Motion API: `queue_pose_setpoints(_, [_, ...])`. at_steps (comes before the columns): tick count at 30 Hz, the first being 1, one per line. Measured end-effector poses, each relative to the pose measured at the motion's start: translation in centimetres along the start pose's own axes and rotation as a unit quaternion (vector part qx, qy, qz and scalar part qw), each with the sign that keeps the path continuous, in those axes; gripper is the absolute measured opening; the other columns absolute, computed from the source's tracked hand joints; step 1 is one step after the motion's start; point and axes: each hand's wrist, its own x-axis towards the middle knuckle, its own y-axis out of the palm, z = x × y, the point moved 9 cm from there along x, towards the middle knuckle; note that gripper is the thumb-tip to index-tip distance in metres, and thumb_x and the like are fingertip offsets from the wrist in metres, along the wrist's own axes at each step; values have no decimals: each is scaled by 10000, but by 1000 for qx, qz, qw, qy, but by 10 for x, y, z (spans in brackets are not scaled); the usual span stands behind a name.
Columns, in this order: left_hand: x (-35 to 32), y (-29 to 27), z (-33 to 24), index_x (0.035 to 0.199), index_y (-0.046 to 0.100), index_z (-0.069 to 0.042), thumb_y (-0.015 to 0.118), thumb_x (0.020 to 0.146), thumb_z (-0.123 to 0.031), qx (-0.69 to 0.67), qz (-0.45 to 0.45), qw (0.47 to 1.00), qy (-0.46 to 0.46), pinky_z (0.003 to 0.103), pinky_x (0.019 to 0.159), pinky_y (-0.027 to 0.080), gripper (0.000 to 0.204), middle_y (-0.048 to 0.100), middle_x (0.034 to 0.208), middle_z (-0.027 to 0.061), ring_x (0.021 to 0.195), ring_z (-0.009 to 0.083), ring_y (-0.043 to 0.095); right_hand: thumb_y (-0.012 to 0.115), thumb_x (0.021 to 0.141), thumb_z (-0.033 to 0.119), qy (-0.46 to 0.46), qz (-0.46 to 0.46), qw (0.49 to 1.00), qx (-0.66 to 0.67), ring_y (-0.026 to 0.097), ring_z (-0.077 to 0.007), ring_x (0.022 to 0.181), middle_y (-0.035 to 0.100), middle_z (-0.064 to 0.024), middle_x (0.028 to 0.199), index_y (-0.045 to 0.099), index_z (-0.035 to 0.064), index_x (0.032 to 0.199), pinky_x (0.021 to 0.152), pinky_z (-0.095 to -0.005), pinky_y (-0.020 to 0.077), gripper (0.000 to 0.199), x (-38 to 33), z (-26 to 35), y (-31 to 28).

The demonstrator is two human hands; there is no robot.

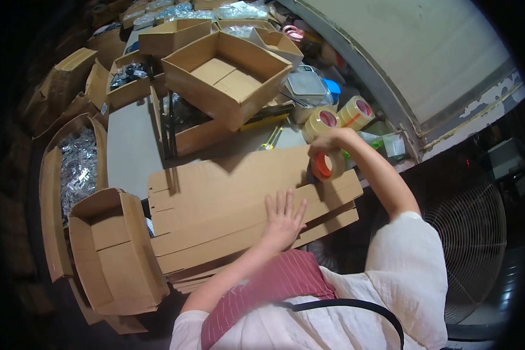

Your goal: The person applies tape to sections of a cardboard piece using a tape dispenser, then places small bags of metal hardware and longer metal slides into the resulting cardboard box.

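A folded, flat cardboard box (216, 198) lies on top of other flattened cardboard in front of me. My left hand (283, 219) rests on its near part, fingers spread and holding nothing. Over the box's right end, my right hand (331, 143) is closed around a tape dispenser (322, 167) with a red-orange hub and a roll of tape. The fingers partly hide the dispenser, and I cannot make out whether its tape touches the cardboard.
Rolls of clear tape (322, 121) stand beyond my right hand, near a scale (306, 84). An open carton (227, 76) sits tilted at the back. Another open carton (113, 256) is at the left, beside a box of clear plastic pieces (78, 166). A caged fan (469, 251) stands right.
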Motion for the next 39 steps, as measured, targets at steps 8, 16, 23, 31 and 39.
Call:
queue_pose_setpoints(8, [4,3,-5,1551,416,-149,607,938,-510,3,27,1000,2,789,1083,192,736,269,1585,349,1425,565,291,708,777,395,-148,-222,956,119,711,-377,926,720,-252,962,731,19,1136,846,-417,551,520,-105,-31,48])
queue_pose_setpoints(16, [6,2,3,1556,411,-161,669,896,-499,13,15,1000,-16,789,1066,222,785,251,1591,357,1423,572,285,684,771,333,-91,-337,914,208,689,-434,897,711,-252,988,679,89,1279,823,-445,559,564,-195,-60,114])
queue_pose_setpoints(23, [6,2,-5,1565,391,-154,660,907,-505,16,22,1000,11,788,1078,201,792,243,1591,364,1429,581,268,726,728,240,-73,-462,847,254,707,-350,746,708,-213,871,681,87,1309,724,-411,570,602,-266,-96,209])
queue_pose_setpoints(31, [4,0,-10,1592,343,-149,622,943,-507,42,25,999,20,770,1131,128,792,226,1602,352,1479,568,193,726,728,252,-82,-533,803,254,643,-303,618,621,-153,695,701,104,1276,616,-400,542,568,-266,-97,225])
queue_pose_setpoints(39, [4,-1,-13,1526,361,55,648,900,-511,89,-18,995,42,766,1135,148,891,266,1603,325,1513,483,214,735,728,270,-93,-534,797,267,643,-301,621,614,-149,695,692,119,1301,611,-399,541,595,-261,-104,235])
